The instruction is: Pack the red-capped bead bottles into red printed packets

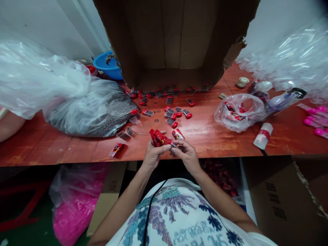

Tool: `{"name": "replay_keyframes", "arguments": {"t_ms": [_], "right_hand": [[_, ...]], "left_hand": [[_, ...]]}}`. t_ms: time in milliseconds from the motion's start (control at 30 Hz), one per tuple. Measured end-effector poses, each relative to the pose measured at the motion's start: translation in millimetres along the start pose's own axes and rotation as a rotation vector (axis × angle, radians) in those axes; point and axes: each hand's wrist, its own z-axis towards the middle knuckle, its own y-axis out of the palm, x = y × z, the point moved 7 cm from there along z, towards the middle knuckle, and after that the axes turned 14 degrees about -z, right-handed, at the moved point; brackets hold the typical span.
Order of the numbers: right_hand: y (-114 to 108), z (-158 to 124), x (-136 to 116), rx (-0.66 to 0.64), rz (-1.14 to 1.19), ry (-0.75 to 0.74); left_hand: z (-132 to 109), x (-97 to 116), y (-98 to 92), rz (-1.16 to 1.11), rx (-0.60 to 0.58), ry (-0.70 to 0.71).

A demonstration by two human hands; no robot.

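Note:
My left hand [153,154] is closed around a bunch of red printed sachets [159,137] at the near edge of the red wooden table [210,136]. My right hand [186,153] pinches a small item against those sachets; I cannot make out what it is. One more red sachet [177,134] lies just beyond my right hand, and another [117,149] lies to the left near the table's edge. Several small clear capsules with red caps [172,116] are scattered on the table beyond my hands, toward an open cardboard box [174,44] lying on its side.
A large clear bag of dark beads [97,112] sits at left with small clear cups [129,130] beside it. A blue bowl [107,66] stands behind. At right are a plastic bag of sachets [239,112], a white-and-red roll [263,136], pink items [316,119] and crumpled plastic sheeting [289,58].

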Motion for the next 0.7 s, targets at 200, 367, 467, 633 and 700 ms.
{"name": "replay_keyframes", "arguments": {"t_ms": [200,367,467,633,700], "right_hand": [[-9,-4,-15,0.198,-0.337,-0.237],[-7,-4,4,0.149,-0.092,0.014],[-3,-1,5,0.083,-0.006,0.052],[-5,2,-6,0.071,-0.225,-0.128],[-4,1,-7,0.067,-0.312,-0.171]], "left_hand": [[-2,-5,1.6,-0.027,0.115,0.103],[2,-11,8.3,-0.036,0.019,-0.003],[5,-12,5.1,-0.017,-0.001,-0.010],[7,-10,0.2,-0.044,0.054,0.044],[6,-7,0.5,-0.018,0.092,0.087]]}}
